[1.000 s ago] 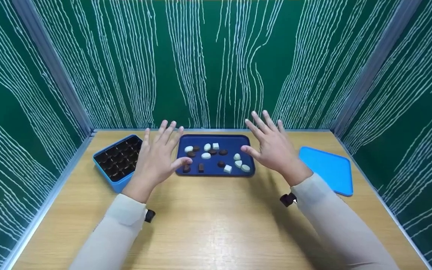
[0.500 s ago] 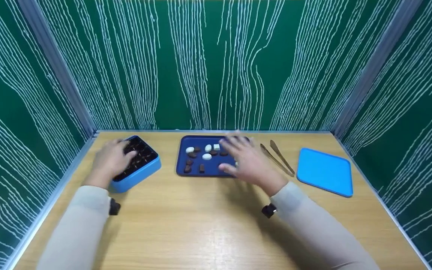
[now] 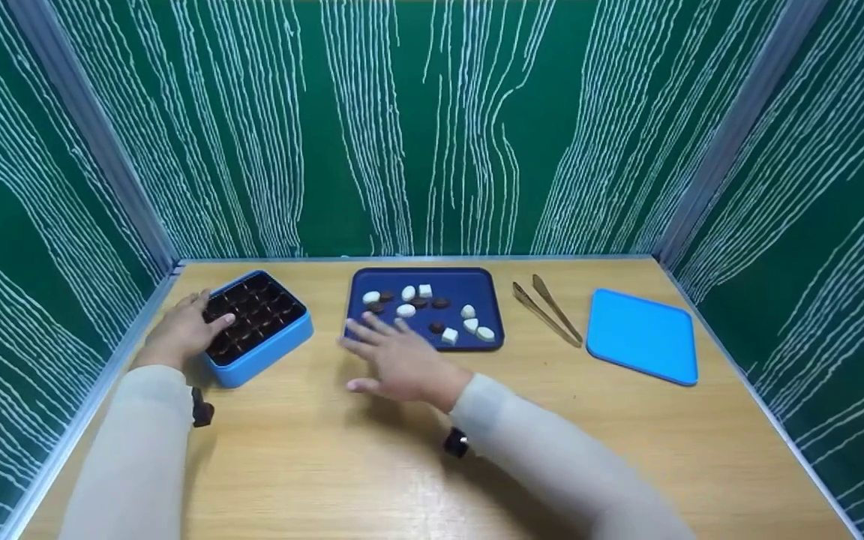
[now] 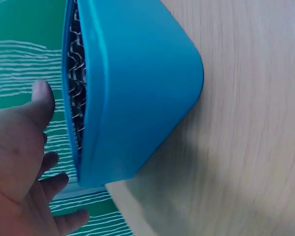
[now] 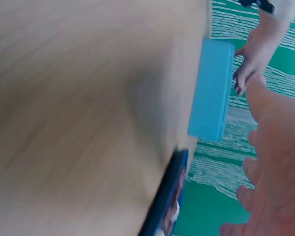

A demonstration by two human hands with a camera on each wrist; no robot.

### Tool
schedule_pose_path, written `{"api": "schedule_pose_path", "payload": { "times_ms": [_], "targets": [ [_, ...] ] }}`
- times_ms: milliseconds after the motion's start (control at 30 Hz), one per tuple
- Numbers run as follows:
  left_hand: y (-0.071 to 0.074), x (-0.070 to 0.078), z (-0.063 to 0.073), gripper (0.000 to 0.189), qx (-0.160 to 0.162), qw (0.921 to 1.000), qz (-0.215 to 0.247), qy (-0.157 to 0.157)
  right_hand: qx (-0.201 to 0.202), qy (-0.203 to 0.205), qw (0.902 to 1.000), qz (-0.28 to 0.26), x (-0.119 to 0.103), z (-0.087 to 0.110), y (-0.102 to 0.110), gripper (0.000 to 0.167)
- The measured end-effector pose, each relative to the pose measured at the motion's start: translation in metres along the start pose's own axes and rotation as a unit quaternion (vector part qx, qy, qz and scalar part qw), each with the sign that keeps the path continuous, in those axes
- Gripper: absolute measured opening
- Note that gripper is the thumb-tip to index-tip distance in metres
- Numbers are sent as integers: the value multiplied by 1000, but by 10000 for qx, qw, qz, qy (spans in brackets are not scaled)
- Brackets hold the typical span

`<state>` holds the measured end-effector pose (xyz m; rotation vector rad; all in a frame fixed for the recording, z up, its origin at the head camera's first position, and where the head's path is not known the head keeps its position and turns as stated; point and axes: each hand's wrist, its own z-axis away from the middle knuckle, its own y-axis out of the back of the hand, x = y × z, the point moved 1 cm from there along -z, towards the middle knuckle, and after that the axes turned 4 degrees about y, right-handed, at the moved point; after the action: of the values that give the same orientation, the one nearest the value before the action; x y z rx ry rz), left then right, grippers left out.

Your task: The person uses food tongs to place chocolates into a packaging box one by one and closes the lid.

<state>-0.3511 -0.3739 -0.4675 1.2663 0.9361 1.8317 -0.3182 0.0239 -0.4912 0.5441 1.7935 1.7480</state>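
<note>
My left hand lies at the left side of a blue box, fingers at its far rim and thumb over the near opening. Dark compartments fill the box. In the left wrist view, the left hand has loosely spread fingers beside the rim; contact is unclear. My right hand, fingers spread, hovers at the front left of a navy tray, covering that corner. White chocolates and brown chocolates lie scattered on the tray. The right hand holds nothing.
Brown tongs lie on the wooden table right of the tray. Farther right is a flat light-blue lid. Green walls with white streaks stand behind and at both sides.
My left hand has moved left from in front of the box to its left side. The right hand has swept left across the tray and nearer me, uncovering the tongs and right-hand chocolates.
</note>
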Motion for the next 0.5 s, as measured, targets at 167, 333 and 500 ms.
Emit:
{"api": "schedule_pose_path", "payload": {
  "times_ms": [167, 333, 500],
  "targets": [
    [-8, -3, -4, 119, -130, 9999, 30, -5, -183, 170, 9997, -53, -17, -18, -10, 81],
    [-7, -3, -4, 125, 217, 9992, -312, -82, -310, 166, 9993, -109, -23, -19, -13, 80],
    [0, -3, -3, 131, -257, 9990, -355, -17, -266, 126, 9994, -173, -23, -21, -12, 79]
  ]
}}
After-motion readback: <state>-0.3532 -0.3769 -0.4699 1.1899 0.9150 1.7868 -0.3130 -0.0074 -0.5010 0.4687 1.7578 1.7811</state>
